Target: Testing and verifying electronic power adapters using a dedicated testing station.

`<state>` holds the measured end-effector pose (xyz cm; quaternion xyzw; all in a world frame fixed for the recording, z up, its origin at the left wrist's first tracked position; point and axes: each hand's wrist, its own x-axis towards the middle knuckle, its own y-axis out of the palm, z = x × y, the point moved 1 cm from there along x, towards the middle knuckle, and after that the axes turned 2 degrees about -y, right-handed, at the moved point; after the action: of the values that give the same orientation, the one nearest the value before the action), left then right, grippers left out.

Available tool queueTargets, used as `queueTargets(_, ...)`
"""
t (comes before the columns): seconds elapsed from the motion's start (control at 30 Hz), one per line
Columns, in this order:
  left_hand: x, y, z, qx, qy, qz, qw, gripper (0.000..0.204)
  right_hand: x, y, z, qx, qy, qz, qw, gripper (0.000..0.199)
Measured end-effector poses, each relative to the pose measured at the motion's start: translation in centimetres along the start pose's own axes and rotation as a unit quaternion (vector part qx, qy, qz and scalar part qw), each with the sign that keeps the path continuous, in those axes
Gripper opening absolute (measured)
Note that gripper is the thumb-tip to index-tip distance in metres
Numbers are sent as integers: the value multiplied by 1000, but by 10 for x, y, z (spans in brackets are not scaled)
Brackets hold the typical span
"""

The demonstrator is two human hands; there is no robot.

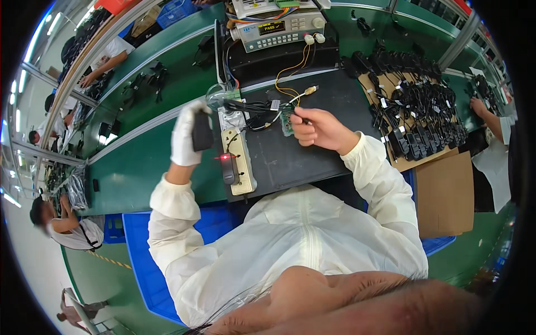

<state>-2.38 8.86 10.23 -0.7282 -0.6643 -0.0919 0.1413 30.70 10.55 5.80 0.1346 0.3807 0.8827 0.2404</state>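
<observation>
My left hand (183,139), in a white glove, is closed around a black power adapter (202,133) held upright left of the power strip. A bundled black cable (251,105) with a white tag stretches across to my bare right hand (321,132), whose fingers pinch its end near the plug. Below the cable, a cream power strip (244,181) has another black adapter (229,175) plugged in, with a red light spot on it. A small green circuit board (287,125) lies beside my right fingers, partly hidden. A white-ended cable plug (310,90) rests just beyond.
A bench test instrument (285,34) with a lit display stands at the back. Many black adapters (413,142) lie in rows on cardboard at right, above a cardboard box (445,195). Blue bins (139,251) sit below the bench. Co-workers are at both sides.
</observation>
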Motion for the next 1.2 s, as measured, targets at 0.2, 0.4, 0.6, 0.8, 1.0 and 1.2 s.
queueTargets(0.2, -14, 15, 56, 23, -73, -58, 995, 35, 0, 7, -5, -1, 44, -47, 998, 21)
queueTargets(0.4, -1, 17, 76, -5, -204, -82, 976, 31, 2, 7, 16, -505, -37, -127, 853, 17)
queueTargets(0.6, 9, 13, 100, 214, -140, -53, 965, 31, 11, -36, 20, -745, -252, -276, 553, 18)
queueTargets(0.8, 0, 21, 85, 19, -268, -121, 956, 29, 10, -62, 10, -706, -236, -237, 624, 18)
queueTargets(1.0, -93, -9, 114, 119, -28, -89, 988, 50, 14, -64, -6, -745, -266, -277, 545, 19)
queueTargets(1.2, -111, 29, 61, 338, 51, -7, 940, 63, 25, -53, -9, -674, -389, -307, 548, 17)
